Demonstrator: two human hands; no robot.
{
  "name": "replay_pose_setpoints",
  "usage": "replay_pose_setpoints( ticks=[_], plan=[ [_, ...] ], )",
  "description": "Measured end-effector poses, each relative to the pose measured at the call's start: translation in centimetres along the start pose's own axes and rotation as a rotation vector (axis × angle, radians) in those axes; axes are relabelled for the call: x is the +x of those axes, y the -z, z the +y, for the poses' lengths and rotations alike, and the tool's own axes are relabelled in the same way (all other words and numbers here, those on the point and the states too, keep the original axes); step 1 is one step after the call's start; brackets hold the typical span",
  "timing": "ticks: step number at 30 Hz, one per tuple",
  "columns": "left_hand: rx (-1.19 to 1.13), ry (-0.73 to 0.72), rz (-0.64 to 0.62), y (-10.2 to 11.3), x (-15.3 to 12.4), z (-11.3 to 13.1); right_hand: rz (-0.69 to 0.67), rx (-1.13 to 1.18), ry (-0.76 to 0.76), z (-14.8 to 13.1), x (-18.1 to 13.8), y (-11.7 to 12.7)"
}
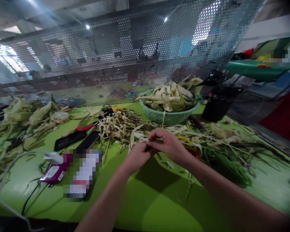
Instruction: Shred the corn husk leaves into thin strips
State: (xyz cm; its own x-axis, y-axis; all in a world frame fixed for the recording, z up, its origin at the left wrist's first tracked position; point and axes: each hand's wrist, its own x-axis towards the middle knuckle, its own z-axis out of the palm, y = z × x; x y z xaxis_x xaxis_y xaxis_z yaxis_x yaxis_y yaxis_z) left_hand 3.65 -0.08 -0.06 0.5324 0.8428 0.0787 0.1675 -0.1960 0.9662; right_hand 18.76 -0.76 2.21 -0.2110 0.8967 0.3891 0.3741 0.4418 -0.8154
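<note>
My left hand [140, 155] and my right hand [166, 144] meet above the green table, fingers pinched together. A pale strip of corn husk [133, 134] shows at the far side of the fingertips, and both hands appear closed on it; its near part is hidden by the fingers. Just beyond lies a heap of thin dried stalks [119, 126]. Behind the hands stands a green plastic basket [163, 116] piled with dry husks [170, 96]. A bundle of green strands [228, 164] lies to the right of my right forearm.
On the left are a red-edged cutter [87, 126], dark phones [70, 140], a purple power strip [53, 173] with a white charger [53, 158], and a blurred-out flat object [84, 174]. More husks [36, 112] lie far left. A black container [215, 103] stands right, before a perforated metal screen [106, 64].
</note>
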Motion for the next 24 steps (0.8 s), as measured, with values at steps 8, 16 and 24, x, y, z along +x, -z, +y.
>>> replay_pose_setpoints(
  ticks=[8, 16, 24],
  plan=[
    [-0.024, 0.086, -0.107, -0.2, -0.8, 0.1, 0.115, 0.252, -0.205, 0.6, 0.0, -0.2],
    [-0.253, 0.109, -0.040, -0.3, -0.6, 0.6, 0.143, 0.384, -0.296, 0.6, 0.4, 0.3],
    [-0.683, 0.121, 0.279, 0.6, 0.1, -0.1, -0.074, 0.058, -0.202, 0.5, 0.3, 0.7]
  ],
)
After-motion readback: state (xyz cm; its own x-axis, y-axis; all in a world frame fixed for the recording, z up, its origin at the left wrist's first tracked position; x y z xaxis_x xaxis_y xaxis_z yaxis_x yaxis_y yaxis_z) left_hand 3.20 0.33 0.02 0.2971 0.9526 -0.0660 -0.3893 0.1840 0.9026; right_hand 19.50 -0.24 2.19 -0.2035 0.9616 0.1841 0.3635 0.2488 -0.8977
